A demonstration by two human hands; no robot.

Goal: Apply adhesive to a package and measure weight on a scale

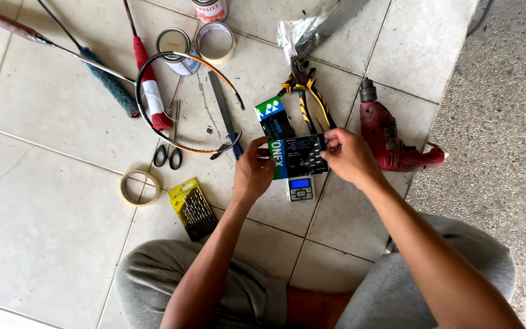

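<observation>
My left hand [252, 170] and my right hand [349, 158] hold a flat black-and-green printed package [298, 156] by its two short ends, level above the tiled floor. Just under it, on the tiles, lies a small silver pocket scale [301, 188] with a lit blue display. A second, similar package [273, 117] with a blue-green top lies on the floor just beyond the held one.
Around me lie yellow-handled pliers [307, 91], a red power drill [389, 139], a broken racket frame [185, 103], scissors [169, 153], a knife [223, 113], a tape roll [140, 187], a yellow drill-bit case [193, 209], tins [178, 50], racket handles [148, 85] and a plastic bag [312, 30]. My knees are below.
</observation>
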